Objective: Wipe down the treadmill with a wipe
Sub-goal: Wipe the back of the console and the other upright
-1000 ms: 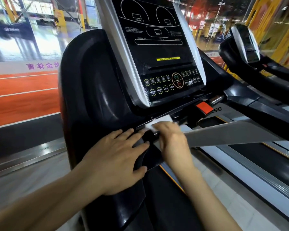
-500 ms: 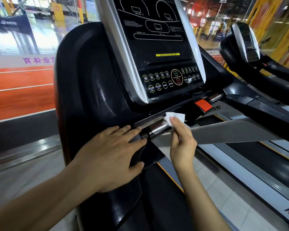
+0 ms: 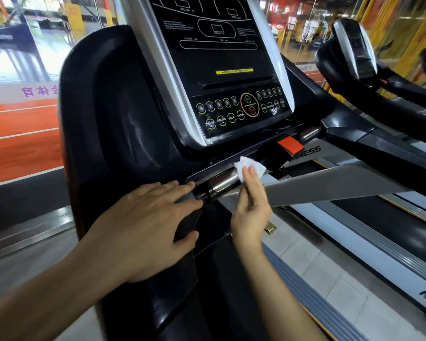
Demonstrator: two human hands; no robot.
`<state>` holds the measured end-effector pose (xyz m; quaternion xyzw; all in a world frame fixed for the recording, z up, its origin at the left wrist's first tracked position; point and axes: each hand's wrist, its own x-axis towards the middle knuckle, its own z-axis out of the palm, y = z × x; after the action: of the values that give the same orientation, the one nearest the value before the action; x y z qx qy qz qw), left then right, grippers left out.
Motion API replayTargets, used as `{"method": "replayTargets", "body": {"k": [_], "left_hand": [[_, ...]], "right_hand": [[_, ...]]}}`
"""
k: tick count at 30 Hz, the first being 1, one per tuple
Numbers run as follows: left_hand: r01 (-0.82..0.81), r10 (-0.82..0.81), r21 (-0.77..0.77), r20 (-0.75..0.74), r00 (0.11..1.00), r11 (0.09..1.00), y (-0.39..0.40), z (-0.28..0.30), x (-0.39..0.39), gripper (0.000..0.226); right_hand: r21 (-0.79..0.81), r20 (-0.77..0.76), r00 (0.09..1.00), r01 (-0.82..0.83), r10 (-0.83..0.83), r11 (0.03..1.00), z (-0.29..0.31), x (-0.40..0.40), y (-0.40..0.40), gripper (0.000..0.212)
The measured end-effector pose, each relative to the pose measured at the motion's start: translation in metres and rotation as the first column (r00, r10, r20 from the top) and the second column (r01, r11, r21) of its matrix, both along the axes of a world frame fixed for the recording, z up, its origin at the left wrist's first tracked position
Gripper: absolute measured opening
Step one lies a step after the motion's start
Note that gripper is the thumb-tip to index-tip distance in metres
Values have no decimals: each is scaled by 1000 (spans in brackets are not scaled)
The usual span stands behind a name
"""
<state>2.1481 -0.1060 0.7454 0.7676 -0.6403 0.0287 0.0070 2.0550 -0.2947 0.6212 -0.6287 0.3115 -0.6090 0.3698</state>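
Treadmill fills my view, its black console housing rising in front of me with the button panel tilted toward me. Beyond it on the right stands a second machine. My left hand lies flat with fingers spread on the black housing, thumb hooked around its edge. My right hand presses the white wipe with straight fingers against the chrome handlebar just under the console, below the red safety clip.
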Motion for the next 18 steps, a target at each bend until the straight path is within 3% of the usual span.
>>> {"method": "replayTargets", "body": {"k": [4, 7, 10, 14, 16, 18], "left_hand": [[-9, 9, 3, 3, 1000, 1000, -2, 1, 0, 91], [-12, 12, 2, -8, 1000, 1000, 0, 3, -3, 92], [-22, 21, -12, -19, 1000, 1000, 0, 3, -4, 92], [-24, 24, -34, -20, 1000, 999, 0, 4, -3, 89], [-21, 20, -46, -21, 1000, 999, 1, 2, -3, 89], [-20, 18, -52, -39, 999, 998, 0, 2, -4, 88]], "right_hand": [[24, 104, 986, -136, 133, 990, -9, 7, 60, 41], [260, 236, 972, -66, 3, 963, 6, 8, 45, 38], [536, 413, 904, -140, -113, 833, 28, 13, 16, 35], [695, 567, 817, -403, -108, 596, 45, 16, 18, 42], [710, 572, 819, -479, -27, 516, 47, 11, 36, 37], [715, 515, 840, -531, 171, 454, 41, 1, 55, 25]]}}
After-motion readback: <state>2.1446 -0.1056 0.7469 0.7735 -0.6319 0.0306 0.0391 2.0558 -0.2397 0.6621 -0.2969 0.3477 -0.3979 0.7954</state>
